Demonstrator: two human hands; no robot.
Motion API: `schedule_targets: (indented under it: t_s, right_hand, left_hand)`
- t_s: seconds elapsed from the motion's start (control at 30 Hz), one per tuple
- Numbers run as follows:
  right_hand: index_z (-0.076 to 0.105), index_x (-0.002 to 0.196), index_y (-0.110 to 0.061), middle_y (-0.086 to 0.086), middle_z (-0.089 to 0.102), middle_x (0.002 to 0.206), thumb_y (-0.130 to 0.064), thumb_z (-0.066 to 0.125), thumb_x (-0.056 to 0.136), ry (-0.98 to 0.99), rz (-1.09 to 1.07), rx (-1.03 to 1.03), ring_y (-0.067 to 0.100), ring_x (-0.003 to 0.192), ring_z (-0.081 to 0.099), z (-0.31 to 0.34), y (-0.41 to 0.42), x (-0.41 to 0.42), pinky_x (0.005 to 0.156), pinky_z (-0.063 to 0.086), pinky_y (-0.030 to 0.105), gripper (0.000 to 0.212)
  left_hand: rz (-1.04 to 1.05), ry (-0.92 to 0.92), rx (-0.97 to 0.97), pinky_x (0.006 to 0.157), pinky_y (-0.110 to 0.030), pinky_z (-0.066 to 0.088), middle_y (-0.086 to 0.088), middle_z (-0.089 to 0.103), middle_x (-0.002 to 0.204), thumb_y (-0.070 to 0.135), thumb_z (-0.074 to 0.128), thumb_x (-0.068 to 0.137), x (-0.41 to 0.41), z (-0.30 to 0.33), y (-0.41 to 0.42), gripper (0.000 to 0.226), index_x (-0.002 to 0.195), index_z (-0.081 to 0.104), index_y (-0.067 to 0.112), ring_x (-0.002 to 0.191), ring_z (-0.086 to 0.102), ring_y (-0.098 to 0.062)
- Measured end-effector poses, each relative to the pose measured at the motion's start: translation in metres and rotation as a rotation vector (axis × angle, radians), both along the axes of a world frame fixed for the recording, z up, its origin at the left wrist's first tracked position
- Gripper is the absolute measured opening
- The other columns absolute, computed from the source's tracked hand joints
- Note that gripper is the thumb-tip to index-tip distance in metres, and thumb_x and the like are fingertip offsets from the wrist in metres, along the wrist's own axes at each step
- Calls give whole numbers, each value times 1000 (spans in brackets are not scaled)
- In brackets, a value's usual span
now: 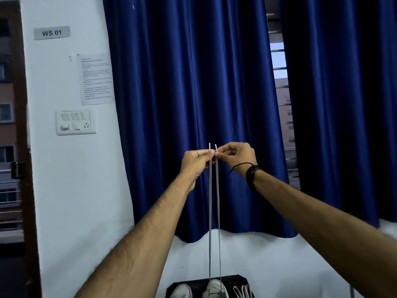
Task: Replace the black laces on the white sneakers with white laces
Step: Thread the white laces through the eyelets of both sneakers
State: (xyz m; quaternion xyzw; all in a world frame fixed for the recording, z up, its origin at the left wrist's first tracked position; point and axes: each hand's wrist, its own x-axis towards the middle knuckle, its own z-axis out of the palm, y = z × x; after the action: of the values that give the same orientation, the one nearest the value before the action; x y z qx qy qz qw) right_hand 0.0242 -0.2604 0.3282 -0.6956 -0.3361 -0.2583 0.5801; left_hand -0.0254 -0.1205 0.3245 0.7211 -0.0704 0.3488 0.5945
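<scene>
Both arms are raised in front of a blue curtain. My left hand (197, 161) pinches one end of a white lace (210, 211), and my right hand (234, 155) pinches the other end beside it. The two tips stick up side by side above my fingers. Both strands hang taut straight down to a white sneaker (215, 289) at the bottom of the view. A second white sneaker (182, 291) lies just left of it. Both shoes rest on a dark table (233, 279), of which only the far edge shows.
A loose bundle of white lace (242, 291) lies on the table right of the sneakers. Blue curtains (193, 104) hang behind, with a window gap (281, 93) on the right. A white wall with a switch panel (75, 122) is left.
</scene>
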Motion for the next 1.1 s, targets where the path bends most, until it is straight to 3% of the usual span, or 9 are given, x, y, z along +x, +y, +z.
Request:
schedule_targets:
  t_s: [0.1,0.23,0.47,0.6,0.7,0.8,0.93,1.0,1.1]
  right_hand:
    - [75,82,-18,-5,74,75,-25,82,75,-8,-21,79,7,74,70,-3,4,1,74,58,21,12]
    - [76,83,-19,-7,73,75,-25,81,76,-10,-32,127,3,74,70,-6,5,1,74,58,22,10]
    - [75,83,-22,-12,67,72,-24,79,78,-161,-81,108,-12,56,52,-11,5,-4,54,39,6,6]
    - [74,88,-31,-13,69,76,-29,77,79,-191,-71,97,-5,67,57,-19,9,2,62,42,11,9]
    - [66,112,-33,-12,70,83,-34,77,78,-171,-40,75,2,76,57,-26,12,2,70,44,17,35]
    - [49,131,-27,-14,67,104,-42,78,75,-17,12,-20,3,95,57,-49,19,4,83,44,16,64]
    - [65,113,-13,-5,69,95,-37,54,96,185,127,-367,4,86,60,-101,40,12,80,46,18,31]
    - [67,104,-6,5,73,91,-31,40,103,287,229,-339,6,81,65,-125,52,14,73,46,10,36]
    - [62,92,-10,7,70,77,-29,38,104,342,282,-318,9,70,64,-162,65,19,73,49,19,33]
  left_hand:
    - [-3,10,-36,92,-36,56,-3,77,88,23,72,88,3,0,-2,13,96,79,15,93,72,-18]
    - [13,37,-61,95,-39,55,-2,77,87,28,78,81,6,1,-5,15,91,80,17,93,72,-19]
    - [-12,94,-241,68,-29,58,-8,75,78,11,77,81,0,6,-10,7,87,75,8,74,73,-20]
    - [20,127,-274,68,-29,58,-8,76,79,13,77,80,1,5,-12,13,91,74,7,72,74,-19]
    - [32,119,-306,63,-25,53,-1,74,74,20,74,83,0,6,-14,6,84,74,14,57,68,-8]
    - [15,107,-285,57,-21,51,-4,75,80,23,68,91,2,6,-14,12,90,73,12,63,70,-10]
    - [-33,62,-254,71,-31,59,-7,74,80,21,68,91,-1,4,-18,12,93,73,10,75,73,-18]
    - [-35,27,-242,71,-31,60,-8,72,78,19,68,92,-3,5,-19,14,95,73,6,72,71,-19]
    - [-19,-21,-257,66,-30,59,-7,68,71,18,67,92,-7,11,-17,13,92,72,6,60,65,-14]
